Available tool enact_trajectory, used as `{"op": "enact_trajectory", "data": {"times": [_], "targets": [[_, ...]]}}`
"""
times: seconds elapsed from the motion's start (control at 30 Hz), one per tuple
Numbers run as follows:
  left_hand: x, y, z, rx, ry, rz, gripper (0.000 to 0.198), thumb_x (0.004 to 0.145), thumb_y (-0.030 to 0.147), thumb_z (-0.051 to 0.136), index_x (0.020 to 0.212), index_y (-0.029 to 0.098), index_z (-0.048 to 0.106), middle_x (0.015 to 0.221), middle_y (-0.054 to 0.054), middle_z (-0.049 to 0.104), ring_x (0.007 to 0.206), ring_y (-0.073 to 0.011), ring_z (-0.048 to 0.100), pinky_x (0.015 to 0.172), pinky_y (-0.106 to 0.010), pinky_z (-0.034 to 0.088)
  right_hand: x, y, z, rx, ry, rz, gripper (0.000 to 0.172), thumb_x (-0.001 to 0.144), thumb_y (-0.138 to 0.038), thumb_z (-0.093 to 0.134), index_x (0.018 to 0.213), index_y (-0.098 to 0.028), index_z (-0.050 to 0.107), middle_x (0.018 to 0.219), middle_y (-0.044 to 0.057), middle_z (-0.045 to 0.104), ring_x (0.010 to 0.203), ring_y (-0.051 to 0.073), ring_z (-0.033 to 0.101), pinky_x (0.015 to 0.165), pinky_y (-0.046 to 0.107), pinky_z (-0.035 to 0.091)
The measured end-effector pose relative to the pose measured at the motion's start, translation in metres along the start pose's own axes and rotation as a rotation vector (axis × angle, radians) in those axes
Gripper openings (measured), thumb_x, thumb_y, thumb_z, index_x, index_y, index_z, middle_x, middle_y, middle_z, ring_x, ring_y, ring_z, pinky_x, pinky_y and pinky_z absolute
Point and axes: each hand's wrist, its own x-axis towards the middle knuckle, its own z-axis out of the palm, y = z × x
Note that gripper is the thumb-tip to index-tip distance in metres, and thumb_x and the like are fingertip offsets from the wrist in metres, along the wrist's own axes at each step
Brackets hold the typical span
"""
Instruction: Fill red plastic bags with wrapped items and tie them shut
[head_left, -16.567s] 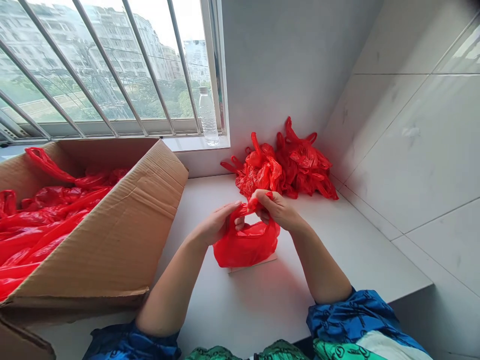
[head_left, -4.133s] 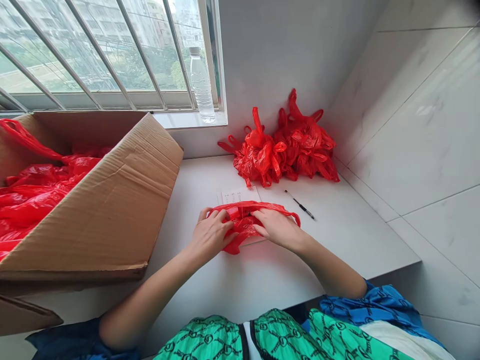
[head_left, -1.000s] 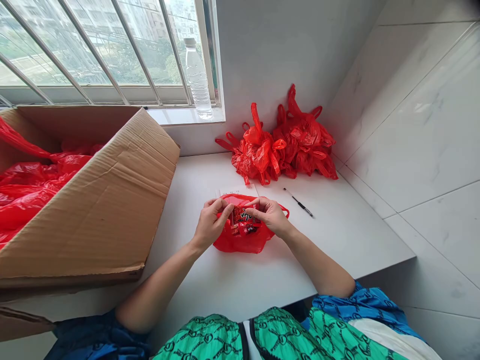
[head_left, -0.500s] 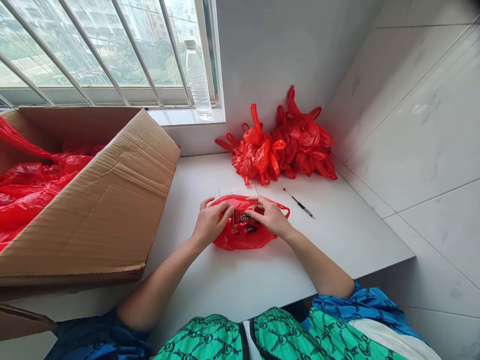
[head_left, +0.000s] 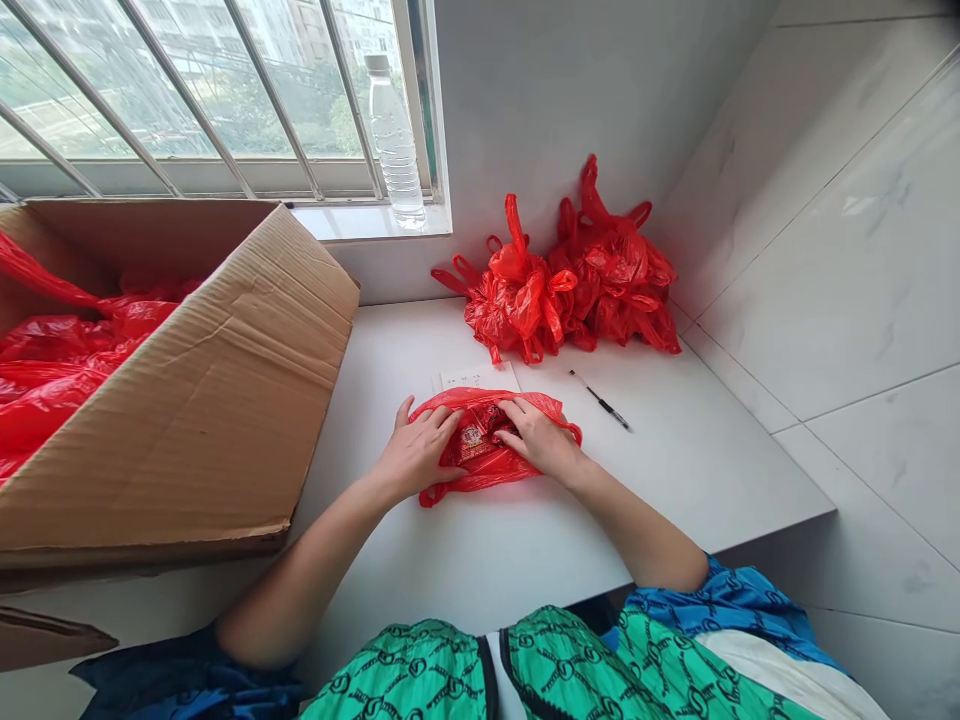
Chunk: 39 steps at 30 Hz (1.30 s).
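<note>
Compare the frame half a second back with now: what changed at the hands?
The left hand and right hand have moved from spreading the mouth of the red plastic bag to pressing flat on it. Its mouth is drawn in, with the printed packets showing between them. The pile of red bags, pen and sheet of paper stayed put.

Probably a room in a flat, going by the steel-barred window [head_left: 210, 110] facing apartment blocks [head_left: 307, 60], the glossy wall tiles [head_left: 825, 250] and the plain white bench [head_left: 480, 560].

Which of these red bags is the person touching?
The flattened red bag under the left hand and right hand, a printed packet showing inside; the others lie bunched by the wall or in the cardboard box.
</note>
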Motion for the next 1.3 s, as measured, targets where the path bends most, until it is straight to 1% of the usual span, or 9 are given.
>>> {"op": "enact_trajectory", "data": {"times": [0.27,0.67,0.77,0.83,0.93,1.03,1.13,1.23,1.3], "targets": [[0.005,-0.002,0.006,-0.027,0.114,0.014,0.038,0.090,0.054,0.060,0.111,0.022,0.062,0.104,-0.006,0.067,0.093,-0.0240,0.064,0.115,-0.055,0.018,-0.002,0.001,-0.005,-0.068,-0.033,-0.032,0.041,0.090,-0.025,0.066,0.129,-0.023,0.053,0.118,0.008,0.059,0.103,0.023,0.062,0.072,0.033,0.055],[0.007,-0.005,0.013,-0.072,0.082,-0.048,0.035,0.089,0.051,0.061,0.111,0.024,0.061,0.105,-0.006,0.068,0.095,-0.0250,0.064,0.114,-0.059,0.017,0.003,0.005,-0.005,-0.127,-0.079,0.010,0.050,0.088,-0.030,0.068,0.135,-0.021,0.051,0.119,0.010,0.061,0.107,0.025,0.061,0.080,0.038,0.055],[0.005,-0.007,0.011,-0.069,0.110,-0.005,0.046,0.090,0.055,0.060,0.124,0.025,0.057,0.109,-0.007,0.068,0.100,-0.0258,0.064,0.116,-0.060,0.014,-0.005,-0.002,-0.016,-0.097,-0.141,0.003,0.068,0.083,-0.027,0.074,0.144,-0.022,0.044,0.132,0.013,0.057,0.114,0.028,0.060,0.080,0.041,0.057],[-0.001,-0.006,0.003,-0.084,0.145,0.032,0.054,0.090,0.057,0.058,0.133,0.025,0.053,0.113,-0.008,0.068,0.105,-0.0256,0.064,0.118,-0.058,0.014,-0.016,-0.012,-0.031,-0.031,-0.127,-0.075,0.075,0.081,-0.025,0.075,0.148,-0.024,0.040,0.140,0.013,0.053,0.122,0.029,0.056,0.088,0.044,0.056],[-0.018,-0.004,-0.016,-0.126,0.221,0.097,0.048,0.093,0.053,0.056,0.132,0.025,0.055,0.116,-0.007,0.067,0.109,-0.0233,0.063,0.120,-0.053,0.018,-0.039,-0.025,-0.059,0.144,0.002,-0.251,0.056,0.090,-0.027,0.068,0.143,-0.029,0.048,0.138,0.008,0.058,0.129,0.025,0.053,0.105,0.045,0.048],[-0.042,-0.003,-0.029,-0.154,0.329,0.134,0.040,0.093,0.048,0.057,0.127,0.027,0.059,0.119,-0.007,0.066,0.111,-0.0236,0.062,0.118,-0.049,0.025,-0.060,-0.022,-0.082,0.248,0.245,-0.237,0.029,0.096,-0.033,0.060,0.124,-0.029,0.063,0.115,0.005,0.070,0.107,0.022,0.065,0.095,0.041,0.054],[-0.068,0.001,-0.027,-0.157,0.422,0.083,0.057,0.088,0.056,0.062,0.135,0.026,0.054,0.123,-0.012,0.061,0.113,-0.0281,0.058,0.107,-0.047,0.039,-0.073,-0.003,-0.091,0.121,0.473,-0.027,0.026,0.095,-0.042,0.059,0.114,-0.026,0.066,0.104,0.007,0.071,0.090,0.022,0.067,0.078,0.037,0.056],[-0.086,0.007,-0.012,-0.081,0.415,0.042,0.070,0.080,0.059,0.071,0.139,0.027,0.051,0.120,-0.013,0.059,0.106,-0.0288,0.058,0.094,-0.043,0.045,-0.079,0.016,-0.091,-0.026,0.459,0.145,0.046,0.088,-0.058,0.063,0.118,-0.023,0.063,0.106,0.008,0.068,0.085,0.022,0.066,0.064,0.033,0.054],[-0.091,0.011,-0.002,-0.004,0.352,0.073,0.057,0.083,0.049,0.072,0.134,0.030,0.057,0.115,-0.011,0.061,0.098,-0.0257,0.060,0.092,-0.042,0.044,-0.079,0.021,-0.091,-0.059,0.336,0.172,0.048,0.086,-0.063,0.062,0.113,-0.023,0.064,0.103,0.007,0.067,0.077,0.020,0.065,0.059,0.032,0.052]]}}
